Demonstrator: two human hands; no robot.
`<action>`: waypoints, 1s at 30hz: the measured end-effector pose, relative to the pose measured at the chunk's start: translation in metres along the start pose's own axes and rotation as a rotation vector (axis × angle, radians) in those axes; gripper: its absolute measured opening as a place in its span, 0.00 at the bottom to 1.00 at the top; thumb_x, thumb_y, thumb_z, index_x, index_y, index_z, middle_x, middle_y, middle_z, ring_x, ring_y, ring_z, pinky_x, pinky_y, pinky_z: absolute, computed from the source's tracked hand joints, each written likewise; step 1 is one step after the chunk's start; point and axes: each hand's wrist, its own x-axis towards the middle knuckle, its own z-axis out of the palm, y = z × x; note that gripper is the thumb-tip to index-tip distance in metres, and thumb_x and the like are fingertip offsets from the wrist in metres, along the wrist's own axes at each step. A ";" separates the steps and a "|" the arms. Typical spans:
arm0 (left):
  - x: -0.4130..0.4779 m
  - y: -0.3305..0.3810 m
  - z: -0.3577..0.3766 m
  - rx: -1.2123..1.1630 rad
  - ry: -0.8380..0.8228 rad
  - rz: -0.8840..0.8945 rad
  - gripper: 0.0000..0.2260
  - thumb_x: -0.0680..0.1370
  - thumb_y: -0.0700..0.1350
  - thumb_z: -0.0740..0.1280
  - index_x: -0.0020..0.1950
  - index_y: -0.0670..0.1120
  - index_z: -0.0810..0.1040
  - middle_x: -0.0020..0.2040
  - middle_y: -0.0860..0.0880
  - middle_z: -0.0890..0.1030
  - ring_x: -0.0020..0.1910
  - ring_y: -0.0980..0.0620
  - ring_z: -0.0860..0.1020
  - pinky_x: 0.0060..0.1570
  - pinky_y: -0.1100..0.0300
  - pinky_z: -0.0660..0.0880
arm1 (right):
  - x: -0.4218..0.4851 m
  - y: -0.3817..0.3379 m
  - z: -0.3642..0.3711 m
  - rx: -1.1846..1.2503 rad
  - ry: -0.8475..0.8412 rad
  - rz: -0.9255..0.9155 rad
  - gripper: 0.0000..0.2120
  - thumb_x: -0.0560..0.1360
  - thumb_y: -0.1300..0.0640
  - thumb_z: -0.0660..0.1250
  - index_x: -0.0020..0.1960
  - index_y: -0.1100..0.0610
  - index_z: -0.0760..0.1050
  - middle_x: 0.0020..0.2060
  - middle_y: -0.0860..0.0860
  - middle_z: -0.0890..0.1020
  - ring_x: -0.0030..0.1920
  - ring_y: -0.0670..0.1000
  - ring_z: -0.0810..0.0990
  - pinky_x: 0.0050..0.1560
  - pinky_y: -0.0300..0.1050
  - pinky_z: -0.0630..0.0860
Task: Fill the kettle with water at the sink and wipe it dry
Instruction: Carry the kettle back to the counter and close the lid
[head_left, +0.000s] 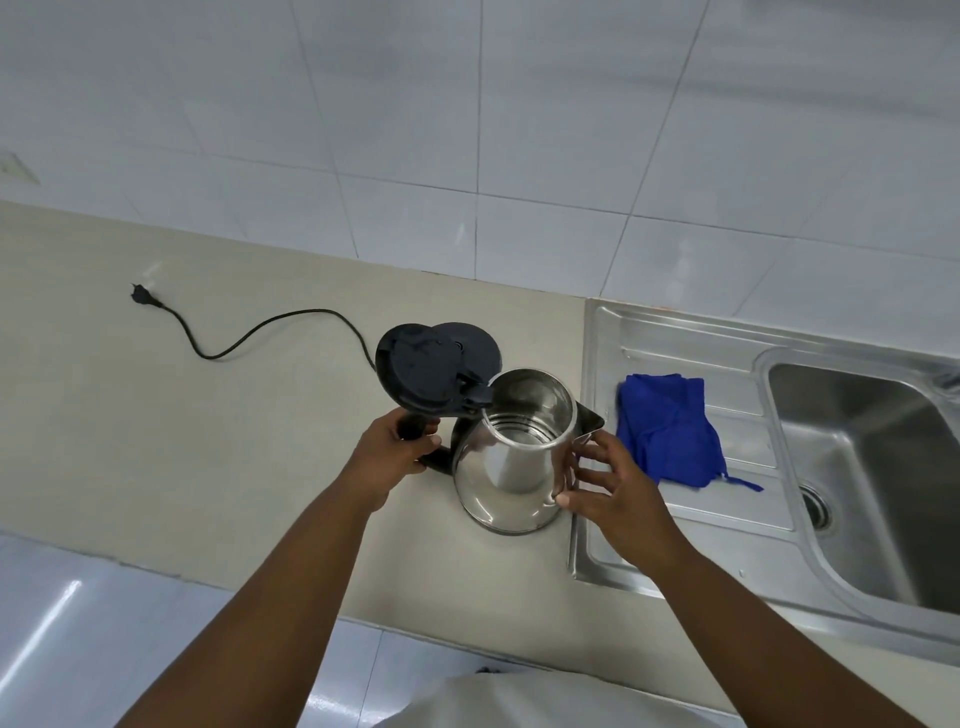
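A shiny steel kettle (506, 467) with a black handle and spout is held over the beige counter's edge, just left of the sink unit. Its black lid (421, 371) stands flipped open, and the inside looks empty. My left hand (392, 449) is wrapped around the black handle. My right hand (618, 488) rests with spread fingers against the kettle's right side, below the spout. A crumpled blue cloth (670, 428) lies on the steel drainboard (691, 551), just beyond my right hand. The sink basin (883, 467) is at the right; no tap is visible.
The kettle's round black base (475, 345) sits on the beige counter (182, 431) behind the lid, its black cord (249, 332) trailing left to an unplugged plug (140, 292). A white tiled wall runs along the back. The counter's front edge is near my body.
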 end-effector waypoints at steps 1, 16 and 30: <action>-0.001 0.002 -0.002 0.012 -0.030 -0.006 0.15 0.76 0.34 0.69 0.60 0.46 0.79 0.58 0.47 0.82 0.61 0.43 0.80 0.56 0.48 0.79 | 0.000 0.000 0.000 -0.001 -0.001 0.001 0.31 0.70 0.67 0.77 0.56 0.36 0.69 0.56 0.37 0.77 0.54 0.41 0.79 0.40 0.27 0.78; -0.039 0.079 -0.009 -0.238 -0.258 0.437 0.50 0.65 0.65 0.77 0.80 0.52 0.57 0.74 0.46 0.72 0.73 0.49 0.71 0.69 0.55 0.73 | 0.005 0.006 -0.002 -0.051 -0.002 0.009 0.32 0.69 0.63 0.79 0.57 0.34 0.68 0.56 0.35 0.76 0.53 0.42 0.79 0.38 0.29 0.79; -0.061 0.109 0.097 0.764 0.013 0.613 0.44 0.65 0.65 0.76 0.76 0.59 0.62 0.68 0.51 0.70 0.69 0.50 0.68 0.73 0.49 0.65 | 0.005 0.014 -0.004 -0.059 0.008 0.002 0.37 0.70 0.62 0.79 0.69 0.39 0.66 0.59 0.37 0.77 0.58 0.47 0.80 0.47 0.37 0.81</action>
